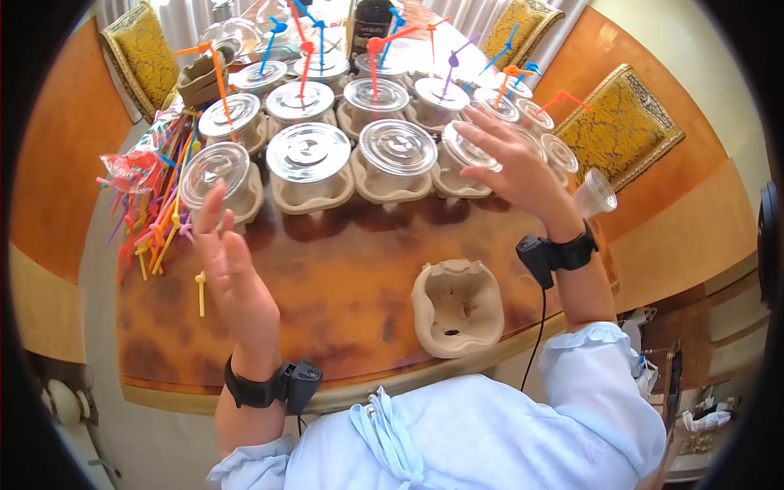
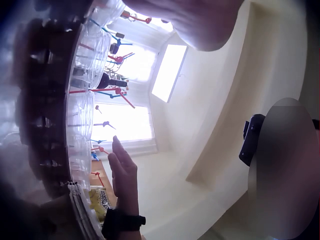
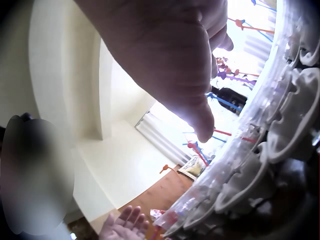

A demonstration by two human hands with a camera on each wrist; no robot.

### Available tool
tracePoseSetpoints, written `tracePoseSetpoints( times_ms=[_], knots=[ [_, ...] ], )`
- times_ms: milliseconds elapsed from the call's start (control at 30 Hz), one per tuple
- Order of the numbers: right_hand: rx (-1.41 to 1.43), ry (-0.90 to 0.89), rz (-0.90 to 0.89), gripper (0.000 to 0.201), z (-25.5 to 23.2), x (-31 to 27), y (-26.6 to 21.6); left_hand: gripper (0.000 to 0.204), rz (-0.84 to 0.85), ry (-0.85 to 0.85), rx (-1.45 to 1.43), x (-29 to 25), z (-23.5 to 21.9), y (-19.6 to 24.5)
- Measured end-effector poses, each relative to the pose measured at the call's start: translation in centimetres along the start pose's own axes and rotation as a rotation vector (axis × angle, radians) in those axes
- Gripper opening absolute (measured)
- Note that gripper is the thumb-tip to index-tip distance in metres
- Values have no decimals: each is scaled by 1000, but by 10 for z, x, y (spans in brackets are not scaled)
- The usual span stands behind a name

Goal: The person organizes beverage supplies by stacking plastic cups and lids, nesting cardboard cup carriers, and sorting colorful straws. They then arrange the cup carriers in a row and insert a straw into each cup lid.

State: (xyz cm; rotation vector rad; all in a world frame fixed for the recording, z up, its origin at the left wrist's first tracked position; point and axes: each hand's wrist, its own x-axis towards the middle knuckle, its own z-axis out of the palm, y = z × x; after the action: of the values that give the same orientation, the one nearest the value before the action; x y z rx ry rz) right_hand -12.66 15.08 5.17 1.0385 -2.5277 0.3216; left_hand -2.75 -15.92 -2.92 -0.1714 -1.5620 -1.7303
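Observation:
My left hand (image 1: 237, 278) is raised at the left, fingers extended and holding nothing, its fingertips overlapping the nearest left lidded cup (image 1: 214, 175) in the head view. My right hand (image 1: 518, 163) holds nothing either; its fingers stretch over the right end of the front row. Clear plastic cups with flat lids (image 1: 309, 153) stand in rows in moulded pulp holders (image 1: 310, 198). Bent straws, such as a red one (image 1: 376, 69), rise from cups behind the front row. The front cups by the middle show no straws.
A single pulp holder (image 1: 457, 306) lies near the table's front edge. Loose coloured straws (image 1: 167, 216) and a red-and-white wrapper (image 1: 135, 167) are at the left, with one yellow straw (image 1: 202, 296) apart. A clear cup (image 1: 599, 193) lies tipped at the right. A dark bottle (image 1: 370, 28) stands behind.

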Motion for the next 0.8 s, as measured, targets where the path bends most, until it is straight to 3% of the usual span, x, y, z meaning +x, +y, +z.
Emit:
tracePoseSetpoints(
  times_ms=[100,200,367,500,633,800],
  knots=[
    [-73,6,59,54,23,-27,18,47,-70,-204,31,-7,9,-8],
    [-153,-18,15,58,44,-33,31,45,-151,-261,-11,-9,16,-9],
    [-183,25,71,61,41,-18,5,43,-192,-171,-39,-7,9,-5],
    [-40,-43,-128,60,44,11,-24,41,-185,-133,4,-4,3,-2],
    [-119,-140,-198,56,67,25,-24,39,-208,-135,-34,-3,0,-4],
    [-91,-80,-159,64,55,27,-25,39,-231,-150,-66,-2,-2,-1]
  ],
)
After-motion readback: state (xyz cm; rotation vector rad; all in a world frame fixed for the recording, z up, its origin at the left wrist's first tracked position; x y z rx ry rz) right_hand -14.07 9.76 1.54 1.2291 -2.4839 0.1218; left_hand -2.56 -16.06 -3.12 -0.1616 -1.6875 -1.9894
